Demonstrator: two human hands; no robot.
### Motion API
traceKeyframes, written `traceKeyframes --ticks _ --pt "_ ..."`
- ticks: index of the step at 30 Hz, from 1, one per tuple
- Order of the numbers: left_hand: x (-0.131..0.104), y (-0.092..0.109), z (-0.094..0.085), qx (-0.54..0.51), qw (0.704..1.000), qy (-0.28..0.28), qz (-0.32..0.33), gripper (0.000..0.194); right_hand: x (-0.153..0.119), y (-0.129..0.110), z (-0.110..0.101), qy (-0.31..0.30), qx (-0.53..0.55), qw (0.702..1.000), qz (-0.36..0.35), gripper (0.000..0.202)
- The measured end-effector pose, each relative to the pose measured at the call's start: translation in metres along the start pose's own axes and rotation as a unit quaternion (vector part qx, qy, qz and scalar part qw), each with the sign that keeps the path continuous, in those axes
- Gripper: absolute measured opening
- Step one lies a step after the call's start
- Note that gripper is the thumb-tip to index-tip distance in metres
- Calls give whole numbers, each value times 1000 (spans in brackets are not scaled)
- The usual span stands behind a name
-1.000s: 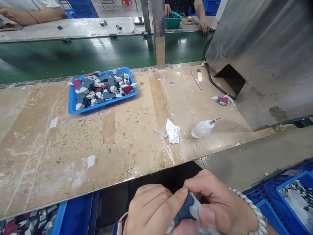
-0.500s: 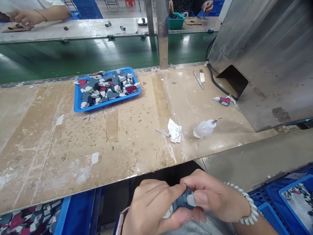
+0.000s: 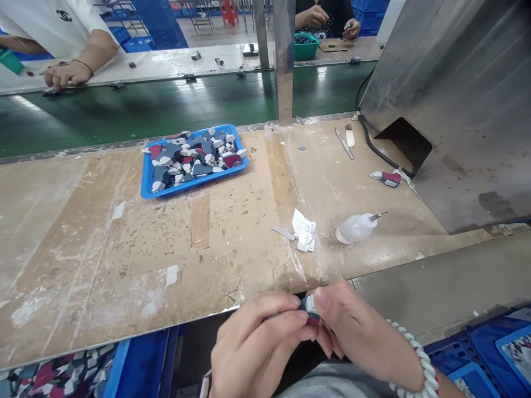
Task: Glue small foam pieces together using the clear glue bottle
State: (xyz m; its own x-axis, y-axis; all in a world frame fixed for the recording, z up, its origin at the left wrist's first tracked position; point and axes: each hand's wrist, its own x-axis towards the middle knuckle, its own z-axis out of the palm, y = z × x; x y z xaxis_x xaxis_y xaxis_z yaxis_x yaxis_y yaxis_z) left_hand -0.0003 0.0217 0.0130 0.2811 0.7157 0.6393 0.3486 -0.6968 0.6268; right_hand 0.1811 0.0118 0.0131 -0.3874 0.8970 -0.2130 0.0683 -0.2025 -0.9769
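Because the small dark-blue and white rubbery piece (image 3: 310, 309) is pinched between left hand (image 3: 257, 345) and right hand (image 3: 359, 331) below the scuffed tan surface (image 3: 166, 237) (mostly hidden), it could be dropped if either pinch loosened.

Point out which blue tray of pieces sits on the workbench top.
The blue tray beside the green conveyor; the other trays sit below the bench edge, at the lower corners.

Only 1 view: a camera worn on the person's head, tilted forward and down over the desk (image 3: 124, 265). It sits close above the left hand (image 3: 253, 348) and right hand (image 3: 357, 331) at 6 o'clock, faces across the desk toward the green belt (image 3: 166, 108) at 12 o'clock, and reaches other people's hands beyond it.
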Motion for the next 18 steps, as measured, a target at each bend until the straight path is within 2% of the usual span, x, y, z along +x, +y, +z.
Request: traceKeyframes --ticks 3,4,5,6,8,9,10,11,14,18 --pt "0 -5 0 -14 999 20 -27 9 -8 -3 -5 36 -33 998 -28 69" --pt "-1 -8 0 0 999 33 -31 11 -12 -3 -8 86 -52 994 -40 67" --pt "-3 -11 0 20 998 49 -34 14 -17 -1 -12 163 -80 982 -45 62" --pt "-5 -15 1 44 996 63 -35 16 -21 1 -18 261 -115 958 -40 56" --pt "-10 -24 2 85 993 76 -36 18 -24 10 -36 460 -179 870 -20 42" --pt "-13 -27 3 101 991 74 -37 20 -24 16 -46 527 -193 828 -16 37" --pt "-15 -30 4 115 990 69 -38 21 -22 22 -57 558 -196 806 -28 38" --pt "-17 -33 5 128 989 64 -38 23 -18 28 -67 565 -192 801 -45 46" --pt "-21 -36 6 148 987 60 -30 25 -7 39 -88 497 -218 837 -69 73" --pt "-22 -36 7 146 987 66 -35 28 6 37 -88 390 -283 875 -47 75"
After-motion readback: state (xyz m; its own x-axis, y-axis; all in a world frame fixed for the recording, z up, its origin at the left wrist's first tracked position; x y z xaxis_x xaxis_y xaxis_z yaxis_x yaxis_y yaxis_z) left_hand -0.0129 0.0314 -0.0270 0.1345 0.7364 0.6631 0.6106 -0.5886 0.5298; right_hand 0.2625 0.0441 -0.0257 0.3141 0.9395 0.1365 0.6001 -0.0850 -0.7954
